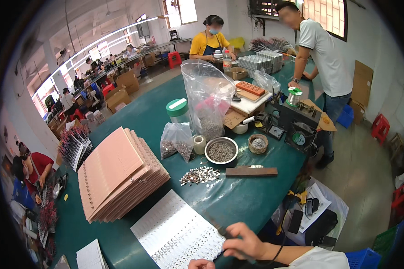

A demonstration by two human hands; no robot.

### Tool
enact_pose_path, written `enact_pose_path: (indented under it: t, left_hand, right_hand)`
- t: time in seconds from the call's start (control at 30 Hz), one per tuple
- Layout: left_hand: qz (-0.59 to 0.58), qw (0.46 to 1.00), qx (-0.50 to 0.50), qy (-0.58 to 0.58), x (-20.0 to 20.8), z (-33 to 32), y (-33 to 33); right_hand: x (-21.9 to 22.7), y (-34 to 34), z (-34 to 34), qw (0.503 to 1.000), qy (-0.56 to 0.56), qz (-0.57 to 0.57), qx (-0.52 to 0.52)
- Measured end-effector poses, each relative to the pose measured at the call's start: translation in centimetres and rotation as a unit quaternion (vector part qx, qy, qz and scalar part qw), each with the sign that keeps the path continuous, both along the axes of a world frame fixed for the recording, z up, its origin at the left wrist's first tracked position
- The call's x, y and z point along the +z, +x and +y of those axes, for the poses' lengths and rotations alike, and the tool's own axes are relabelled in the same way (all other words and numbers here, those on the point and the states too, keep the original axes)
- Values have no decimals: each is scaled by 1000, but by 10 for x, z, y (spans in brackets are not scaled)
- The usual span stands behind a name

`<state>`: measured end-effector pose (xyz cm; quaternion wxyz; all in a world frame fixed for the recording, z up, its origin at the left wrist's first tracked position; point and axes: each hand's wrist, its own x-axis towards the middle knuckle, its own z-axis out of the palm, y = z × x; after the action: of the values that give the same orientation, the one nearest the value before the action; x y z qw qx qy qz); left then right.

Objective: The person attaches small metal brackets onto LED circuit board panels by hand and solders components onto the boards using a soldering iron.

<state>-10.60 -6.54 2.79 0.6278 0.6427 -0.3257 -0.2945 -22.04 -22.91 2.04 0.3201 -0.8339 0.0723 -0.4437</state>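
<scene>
A white perforated sheet [177,233] lies at the front of the green table, with rows of small holes and little metal pieces along it. Over its right edge my right hand [244,242] is closed round a slim dark tool [220,227], smeared by motion; a thin black cord [280,247] runs by the wrist. My left hand [201,264] is at the sheet's near edge, fingers curled, mostly cut off by the picture's lower border. What it holds, if anything, is hidden. Beyond the sheet lies a loose pile of small shiny metal pieces [199,175].
A tall stack of pinkish boards [116,170] stands left on the green table [134,107]. Behind the pile are a metal bowl of small parts [221,150], a dark bar [251,172] and plastic bags [177,139]. A black box with a solder spool [294,96] stands right. Two people are across the table.
</scene>
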Motion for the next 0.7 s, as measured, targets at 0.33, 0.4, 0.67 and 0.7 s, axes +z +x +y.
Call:
enact_pose_path:
  t: [0.33,0.4,0.67,0.7]
  left_hand:
    - [-35,996,82,31,-6,-9,-18]
    - [-68,994,81,41,-3,-11,-19]
    - [-137,987,73,42,5,-15,-21]
    - [-133,988,70,41,6,-15,-21]
  right_hand:
    - [-9,6,13,998,11,5,54]
    - [-12,3,13,999,13,9,43]
    - [-12,-2,3,999,-18,2,31]
    - [-13,-3,4,999,-16,5,29]
